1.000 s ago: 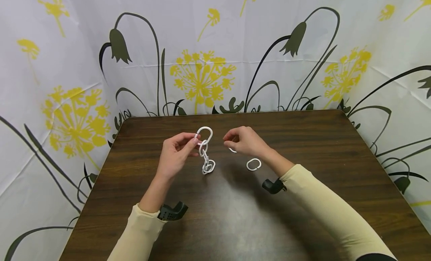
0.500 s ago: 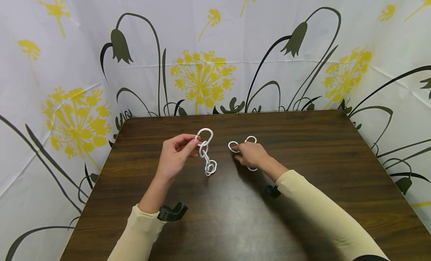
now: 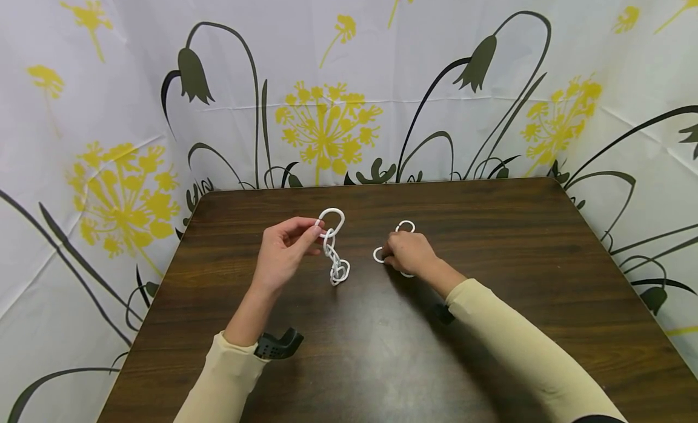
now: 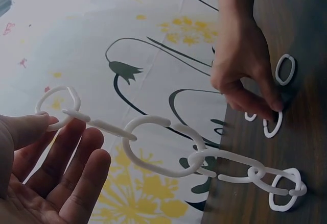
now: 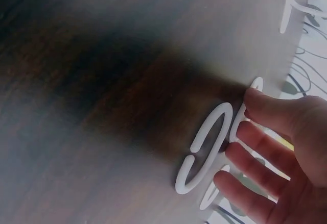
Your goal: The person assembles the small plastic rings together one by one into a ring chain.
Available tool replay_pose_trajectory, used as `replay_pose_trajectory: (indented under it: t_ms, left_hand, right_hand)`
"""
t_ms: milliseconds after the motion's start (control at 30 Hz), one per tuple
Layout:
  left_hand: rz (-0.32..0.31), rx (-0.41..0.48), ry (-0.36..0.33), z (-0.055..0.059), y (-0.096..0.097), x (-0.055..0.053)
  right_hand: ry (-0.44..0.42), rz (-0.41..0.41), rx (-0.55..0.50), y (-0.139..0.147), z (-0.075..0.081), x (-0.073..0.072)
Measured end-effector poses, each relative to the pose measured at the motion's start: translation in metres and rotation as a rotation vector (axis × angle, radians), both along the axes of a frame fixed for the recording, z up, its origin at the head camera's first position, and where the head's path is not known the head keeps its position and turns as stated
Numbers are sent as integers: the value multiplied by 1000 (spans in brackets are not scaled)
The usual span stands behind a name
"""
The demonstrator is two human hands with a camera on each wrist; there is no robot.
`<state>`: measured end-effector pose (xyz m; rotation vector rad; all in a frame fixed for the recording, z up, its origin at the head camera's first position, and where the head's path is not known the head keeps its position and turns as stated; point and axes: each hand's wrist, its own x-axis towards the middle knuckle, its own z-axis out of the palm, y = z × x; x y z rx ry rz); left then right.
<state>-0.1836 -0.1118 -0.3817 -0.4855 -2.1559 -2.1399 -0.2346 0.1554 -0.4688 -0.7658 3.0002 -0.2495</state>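
Note:
My left hand (image 3: 286, 247) pinches the top link of a white plastic chain (image 3: 328, 248) between thumb and fingers. The chain hangs down, its lowest links close over the table. In the left wrist view the links (image 4: 134, 155) run linked one through another. My right hand (image 3: 411, 253) is down at the tabletop, thumb and index finger pinching a loose white link (image 3: 374, 255). The right wrist view has the thumb at the upper end of that link (image 5: 235, 128). Two more loose links lie beside the hand, the far one (image 3: 405, 222) and the near one (image 3: 406, 275), both partly hidden.
The dark wood-grain table (image 3: 491, 229) meets a white curtain (image 3: 349, 77) with yellow and green flower prints along its back edge. A black wrist camera (image 3: 279, 343) sits on the left sleeve, low over the table.
My right hand has come down onto the loose links and drawn one slightly nearer. The left hand holds still while the chain below it sways a little.

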Motion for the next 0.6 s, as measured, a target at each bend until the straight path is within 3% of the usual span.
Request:
replay_pose_trajectory:
  t_ms: [367, 600]
  left_hand:
    - [9, -5, -1, 1, 0, 0]
    - [4, 0, 10, 1, 0, 0]
  right_hand:
    - [95, 53, 20, 0, 0, 2]
    - [111, -11, -53, -8, 18, -1]
